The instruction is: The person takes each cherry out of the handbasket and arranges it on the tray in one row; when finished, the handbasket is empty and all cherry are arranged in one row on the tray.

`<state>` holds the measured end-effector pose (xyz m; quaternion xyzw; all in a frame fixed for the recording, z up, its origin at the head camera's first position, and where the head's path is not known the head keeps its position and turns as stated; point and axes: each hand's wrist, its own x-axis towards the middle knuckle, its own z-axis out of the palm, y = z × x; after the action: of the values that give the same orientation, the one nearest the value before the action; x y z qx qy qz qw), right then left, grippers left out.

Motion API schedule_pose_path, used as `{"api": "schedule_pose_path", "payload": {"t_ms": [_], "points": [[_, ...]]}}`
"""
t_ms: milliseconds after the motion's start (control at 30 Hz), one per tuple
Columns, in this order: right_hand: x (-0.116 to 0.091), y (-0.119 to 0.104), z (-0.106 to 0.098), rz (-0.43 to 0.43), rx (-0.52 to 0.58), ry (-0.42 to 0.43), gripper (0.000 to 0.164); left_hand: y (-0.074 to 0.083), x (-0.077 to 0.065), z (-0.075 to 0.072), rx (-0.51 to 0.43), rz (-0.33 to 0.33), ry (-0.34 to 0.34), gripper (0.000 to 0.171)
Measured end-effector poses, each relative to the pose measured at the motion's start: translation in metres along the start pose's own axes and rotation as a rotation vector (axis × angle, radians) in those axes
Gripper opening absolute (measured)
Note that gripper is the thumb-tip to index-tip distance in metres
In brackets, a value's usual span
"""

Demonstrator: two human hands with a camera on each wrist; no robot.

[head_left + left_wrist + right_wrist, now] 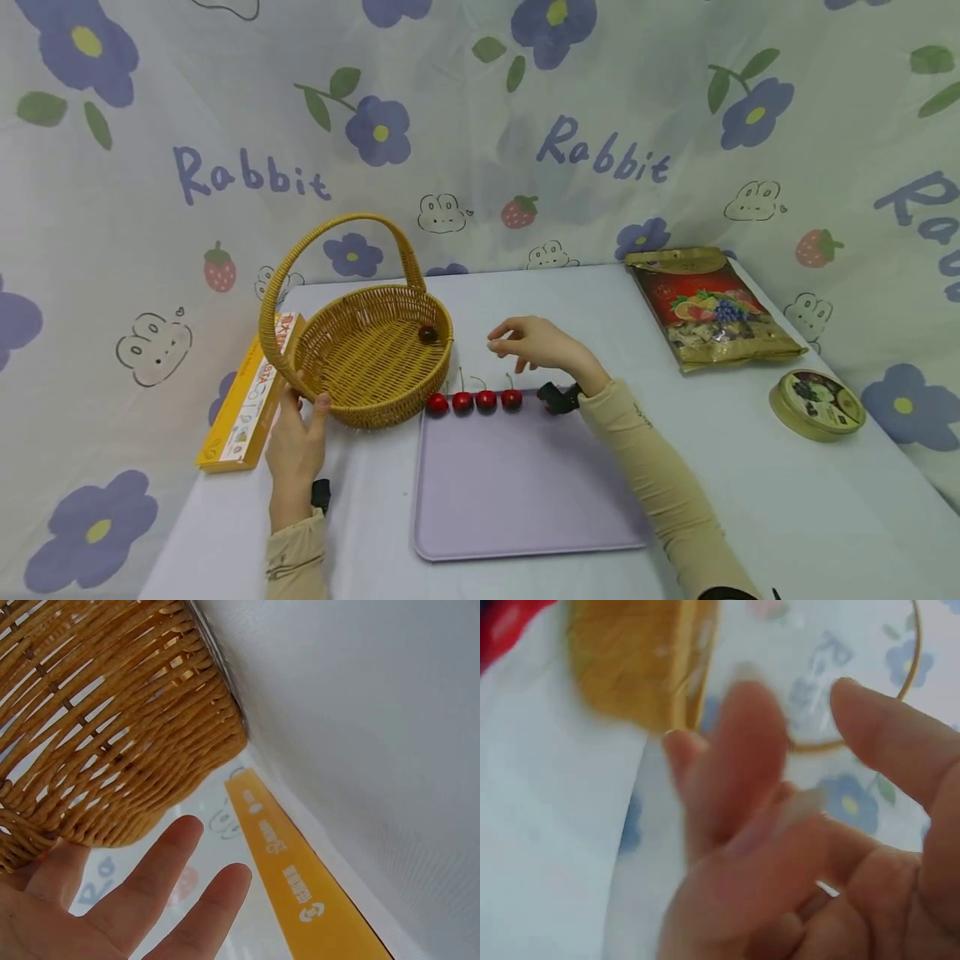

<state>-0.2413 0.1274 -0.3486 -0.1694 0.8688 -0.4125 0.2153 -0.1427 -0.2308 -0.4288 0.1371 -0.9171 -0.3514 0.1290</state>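
Observation:
A wicker basket (375,400) with a tall arched handle stands on the left, and one dark cherry (427,334) lies inside it near the right wall. My left hand (296,446) holds the basket's near left rim by the handle's base; in the left wrist view two fingers (154,889) stretch free below the wickerwork. Several red cherries (486,401) with stems line the far edge of a lilac tray (525,492). Above and behind that row hovers my right hand (543,342), fingers loosely bent, with nothing seen between them in the blurred right wrist view.
Left of the basket lies a long yellow and white box (247,408), partly under the handle. A red and gold fruit bag (708,308) rests at the back right, with a round tin (816,406) in front of it. A printed curtain (480,150) hangs behind the white table.

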Motion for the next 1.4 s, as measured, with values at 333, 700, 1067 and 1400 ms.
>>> {"api": "schedule_pose_path", "payload": {"t_ms": [333,700,1067,1400], "points": [[0.082,-0.055,0.021,0.068,0.39,-0.101,0.047,0.0,0.001,-0.001,0.0,-0.008,-0.018,0.068],[0.139,-0.072,0.071,0.506,1.171,-0.152,0.08,-0.001,0.004,-0.001,0.001,0.006,0.007,0.066],[0.166,-0.072,0.1,0.601,1.133,-0.034,0.067,-0.001,-0.003,-0.001,0.011,0.012,-0.012,0.066],[0.171,-0.069,0.1,0.617,1.285,-0.047,0.067,0.0,-0.003,-0.001,-0.001,0.035,0.017,0.064]]}}
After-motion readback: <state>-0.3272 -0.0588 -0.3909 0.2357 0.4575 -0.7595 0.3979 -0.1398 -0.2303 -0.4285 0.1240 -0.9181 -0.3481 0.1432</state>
